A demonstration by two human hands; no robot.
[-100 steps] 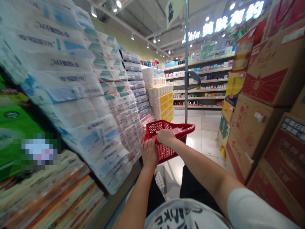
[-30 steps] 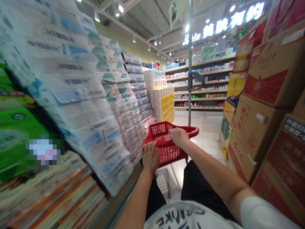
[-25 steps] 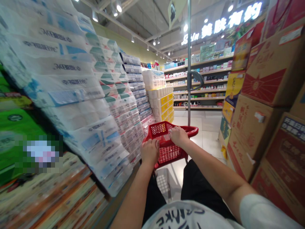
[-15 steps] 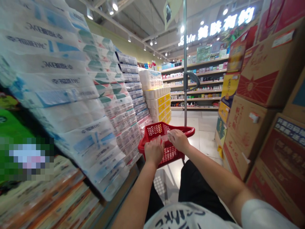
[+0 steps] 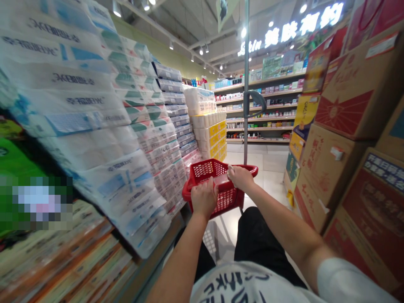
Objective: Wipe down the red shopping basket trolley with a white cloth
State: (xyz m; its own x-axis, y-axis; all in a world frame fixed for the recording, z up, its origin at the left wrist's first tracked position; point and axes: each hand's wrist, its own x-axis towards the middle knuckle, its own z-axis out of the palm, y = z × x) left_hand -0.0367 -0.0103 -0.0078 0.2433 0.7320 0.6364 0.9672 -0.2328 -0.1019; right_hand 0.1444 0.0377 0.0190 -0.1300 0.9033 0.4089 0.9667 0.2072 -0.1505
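Observation:
A red plastic shopping basket (image 5: 208, 169) on a trolley frame sits straight ahead of me in a store aisle. My left hand (image 5: 204, 198) is wrapped round the basket's near rim. My right hand (image 5: 240, 176) is closed over the rim a little further right, with a pale clear handle piece (image 5: 221, 180) between the two hands. A grey upright pole with a curved handle (image 5: 246, 101) rises behind the basket. The basket's inside looks bare from here.
Stacks of wrapped tissue and toilet-paper packs (image 5: 104, 126) lean close on the left. Piled cardboard boxes (image 5: 350, 126) line the right. Pale tiled floor (image 5: 271, 168) runs ahead to shelves of small goods (image 5: 268, 109) at the far end.
My left hand slid from the basket's side up onto the rim and closed. The basket and both hands have moved slightly forward down the aisle.

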